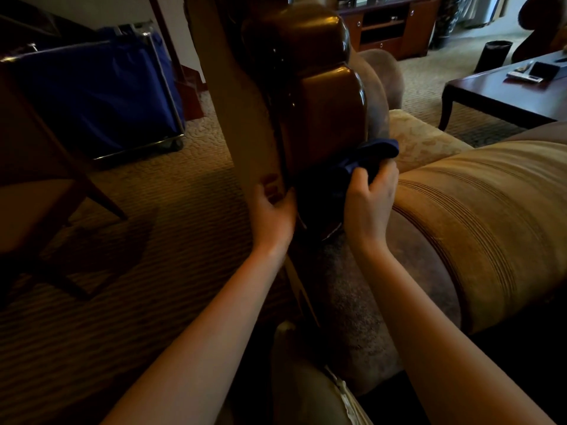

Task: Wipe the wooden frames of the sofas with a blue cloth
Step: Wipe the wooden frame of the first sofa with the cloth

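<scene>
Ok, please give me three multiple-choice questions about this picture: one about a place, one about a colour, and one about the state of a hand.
1. Where is the cloth?
A. on the coffee table
B. against the sofa's wooden frame
C. on the carpet

2. What colour is the bag of the cart at the left?
A. red
B. white
C. blue

3. What is the right hand doing?
A. hanging free
B. gripping the cloth
C. lying flat on a cushion

Answers:
1 B: the cloth is pressed on the wooden frame.
2 C: the cart bag is blue.
3 B: the right hand curls its fingers round the cloth, while the left hand rests on the frame's side.
</scene>
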{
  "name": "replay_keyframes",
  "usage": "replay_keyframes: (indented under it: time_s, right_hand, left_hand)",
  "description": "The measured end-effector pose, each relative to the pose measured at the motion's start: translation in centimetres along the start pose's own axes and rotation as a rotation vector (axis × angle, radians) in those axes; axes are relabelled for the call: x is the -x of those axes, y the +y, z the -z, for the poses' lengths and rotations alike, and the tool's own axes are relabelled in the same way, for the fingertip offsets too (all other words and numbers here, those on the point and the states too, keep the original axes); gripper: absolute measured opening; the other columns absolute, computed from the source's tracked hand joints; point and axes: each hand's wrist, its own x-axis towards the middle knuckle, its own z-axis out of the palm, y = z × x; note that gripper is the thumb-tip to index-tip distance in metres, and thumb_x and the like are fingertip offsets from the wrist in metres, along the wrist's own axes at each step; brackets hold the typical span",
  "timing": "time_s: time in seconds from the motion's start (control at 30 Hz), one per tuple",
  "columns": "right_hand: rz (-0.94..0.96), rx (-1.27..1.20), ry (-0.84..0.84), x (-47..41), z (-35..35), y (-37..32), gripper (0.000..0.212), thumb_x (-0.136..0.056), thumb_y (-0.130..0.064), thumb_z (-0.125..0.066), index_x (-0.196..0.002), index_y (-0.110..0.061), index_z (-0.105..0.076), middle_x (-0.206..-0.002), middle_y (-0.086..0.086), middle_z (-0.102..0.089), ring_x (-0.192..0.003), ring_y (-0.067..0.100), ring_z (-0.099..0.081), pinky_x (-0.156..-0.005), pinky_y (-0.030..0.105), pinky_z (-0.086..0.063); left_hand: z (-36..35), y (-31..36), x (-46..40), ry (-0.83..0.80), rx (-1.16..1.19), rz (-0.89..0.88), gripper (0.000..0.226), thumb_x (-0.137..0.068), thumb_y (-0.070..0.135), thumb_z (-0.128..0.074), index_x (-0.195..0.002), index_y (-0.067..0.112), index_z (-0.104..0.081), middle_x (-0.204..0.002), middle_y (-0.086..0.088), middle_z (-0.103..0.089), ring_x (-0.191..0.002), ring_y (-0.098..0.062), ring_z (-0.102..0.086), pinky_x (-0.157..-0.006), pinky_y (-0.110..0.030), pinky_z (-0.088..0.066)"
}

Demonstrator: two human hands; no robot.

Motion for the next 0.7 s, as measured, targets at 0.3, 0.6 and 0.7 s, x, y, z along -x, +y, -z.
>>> replay_keyframes:
  time_s: [0.3, 0.6, 0.7]
  right_hand:
    - [-0.096, -0.041, -0.001, -0.9, -0.3, 3.5, 0.025, -0.087, -0.031, -0.029, -0.097, -0.012, -0.041, -0.087, -0.004, -0.046, -0.082, 0.011, -0.045, -0.076, 0.028, -0.036]
    - [-0.449, -0.064, -0.086, 1.9, 1.7, 8.1, 0.024, -0.101, -0.013, -0.036, -0.111, 0.002, -0.051, -0.093, 0.014, -0.053, -0.080, 0.021, -0.051, -0.058, 0.014, -0.036]
    - [-0.538, -0.167, -0.073, 5.0, 0.9, 7.6, 0.028, -0.097, -0.014, -0.044, -0.124, -0.008, -0.043, -0.090, -0.004, -0.049, -0.073, 0.003, -0.047, -0.061, 0.008, -0.041]
  left_hand:
    - [-0.9, -0.6, 1.3, -0.033, 0.051, 0.175, 0.039, -0.095, 0.029, -0.054, -0.133, 0.023, -0.048, -0.129, 0.001, -0.053, -0.120, -0.017, -0.050, -0.104, -0.038, -0.042]
    - [-1.2, -0.8, 2.1, -0.032, 0.113, 0.223, 0.035, -0.097, 0.025, -0.048, -0.131, 0.019, -0.051, -0.130, 0.000, -0.053, -0.118, -0.015, -0.050, -0.101, -0.033, -0.040]
    - [-1.2, -1.4, 2.1, -0.006, 0.105, 0.248, 0.040, -0.096, 0.022, -0.048, -0.135, 0.013, -0.048, -0.133, -0.006, -0.052, -0.121, -0.019, -0.050, -0.101, -0.033, -0.041]
